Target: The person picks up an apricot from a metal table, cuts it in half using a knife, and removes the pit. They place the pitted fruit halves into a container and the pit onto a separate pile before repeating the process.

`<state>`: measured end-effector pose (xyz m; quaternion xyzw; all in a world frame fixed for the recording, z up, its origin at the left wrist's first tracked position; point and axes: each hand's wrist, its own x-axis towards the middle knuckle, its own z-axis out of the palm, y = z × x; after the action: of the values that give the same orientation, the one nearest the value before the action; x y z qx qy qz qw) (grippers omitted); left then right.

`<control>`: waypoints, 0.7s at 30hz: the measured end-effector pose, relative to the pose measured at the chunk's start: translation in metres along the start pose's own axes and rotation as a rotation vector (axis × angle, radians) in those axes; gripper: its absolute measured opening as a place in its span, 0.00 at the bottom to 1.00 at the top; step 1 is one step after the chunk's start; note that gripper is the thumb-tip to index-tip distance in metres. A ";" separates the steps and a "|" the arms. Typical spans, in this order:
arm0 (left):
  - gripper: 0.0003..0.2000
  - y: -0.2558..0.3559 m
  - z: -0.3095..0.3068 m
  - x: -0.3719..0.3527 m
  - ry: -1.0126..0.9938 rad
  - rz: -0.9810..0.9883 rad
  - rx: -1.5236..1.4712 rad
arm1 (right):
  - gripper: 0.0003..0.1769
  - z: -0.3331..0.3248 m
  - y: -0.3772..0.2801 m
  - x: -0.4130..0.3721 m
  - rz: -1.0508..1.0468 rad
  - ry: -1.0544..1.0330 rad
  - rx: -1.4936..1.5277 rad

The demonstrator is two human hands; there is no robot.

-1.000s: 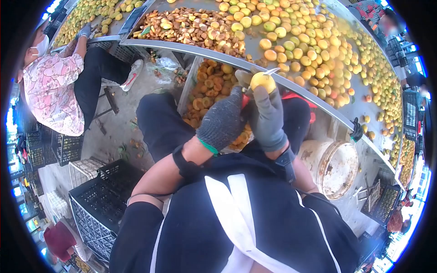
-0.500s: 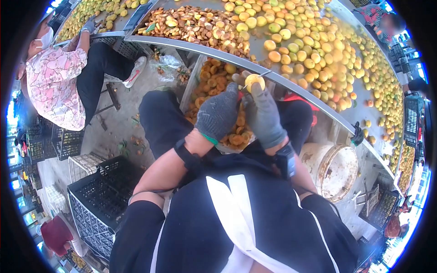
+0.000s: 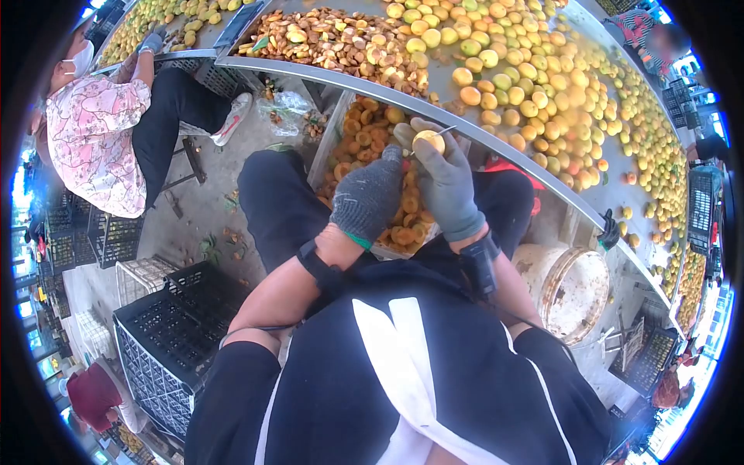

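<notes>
My left hand (image 3: pixel 367 195), in a dark grey knit glove, is closed around a small knife with a bit of red handle showing at the fingers. The knife's thin blade (image 3: pixel 448 129) sticks out past the fruit on its right side. In my right hand (image 3: pixel 447 188), gloved in lighter grey, a yellow apricot (image 3: pixel 429 142) is pinched between thumb and fingers. Both hands meet over a crate of halved apricots (image 3: pixel 366 132) between my knees. Just beyond them runs the metal edge of the sorting table (image 3: pixel 387 98).
Whole apricots (image 3: pixel 515 85) and a heap of brown pits (image 3: pixel 333 43) lie on the table. A dark glove (image 3: pixel 609 229) hangs at its edge. A stained white bucket (image 3: pixel 573 294) stands right, a black crate (image 3: pixel 178 325) left. A person in a pink top (image 3: pixel 97 147) sits at left.
The apricot has shifted slightly down and left and turned in my right hand's fingers. The right hand has tilted a little, and the blade shows farther behind the fruit.
</notes>
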<state>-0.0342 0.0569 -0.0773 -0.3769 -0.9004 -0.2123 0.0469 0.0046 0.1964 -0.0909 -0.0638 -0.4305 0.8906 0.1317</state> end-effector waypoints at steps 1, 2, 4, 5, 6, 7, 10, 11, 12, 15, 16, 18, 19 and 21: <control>0.17 0.005 0.000 -0.002 -0.031 -0.042 -0.040 | 0.20 0.000 0.003 0.000 -0.040 0.018 -0.060; 0.19 0.008 -0.001 -0.003 -0.060 -0.084 -0.079 | 0.20 0.000 0.003 -0.001 -0.044 0.017 -0.060; 0.19 0.006 -0.004 0.001 -0.089 -0.082 -0.079 | 0.19 0.003 0.006 -0.003 0.027 0.079 0.204; 0.19 0.006 -0.005 0.001 -0.121 -0.082 -0.081 | 0.19 0.004 0.007 -0.005 0.028 0.083 0.205; 0.19 0.006 -0.006 0.001 -0.123 -0.081 -0.083 | 0.19 0.006 0.007 -0.005 0.035 0.090 0.274; 0.15 0.004 -0.008 0.002 -0.075 -0.039 -0.075 | 0.18 0.007 0.006 -0.004 0.040 0.095 0.342; 0.14 -0.001 -0.005 0.001 -0.043 -0.023 -0.101 | 0.18 0.009 0.002 -0.004 0.055 0.135 0.320; 0.17 -0.002 -0.003 0.001 -0.055 -0.056 -0.135 | 0.18 0.001 0.001 0.000 0.048 0.140 0.317; 0.17 -0.005 -0.004 0.000 -0.056 -0.048 -0.140 | 0.17 -0.015 0.001 0.006 0.017 0.211 0.396; 0.15 -0.015 -0.020 -0.010 -0.165 -0.107 -0.338 | 0.18 -0.042 -0.024 0.012 -0.032 0.444 0.558; 0.13 -0.018 -0.029 -0.012 -0.164 -0.178 -0.425 | 0.20 -0.044 -0.036 0.008 -0.044 0.320 0.521; 0.09 -0.020 -0.036 -0.013 -0.064 -0.201 -0.657 | 0.25 -0.042 -0.057 -0.001 0.023 0.140 0.443; 0.09 -0.020 -0.043 -0.010 -0.074 -0.191 -0.661 | 0.25 -0.042 -0.061 -0.005 0.012 0.150 0.442; 0.09 -0.019 -0.058 -0.003 -0.164 -0.343 -0.681 | 0.24 -0.042 -0.067 -0.016 0.050 -0.064 0.303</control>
<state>-0.0499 0.0188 -0.0323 -0.2308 -0.8290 -0.4728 -0.1894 0.0413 0.2630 -0.0643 -0.0253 -0.2937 0.9499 0.1038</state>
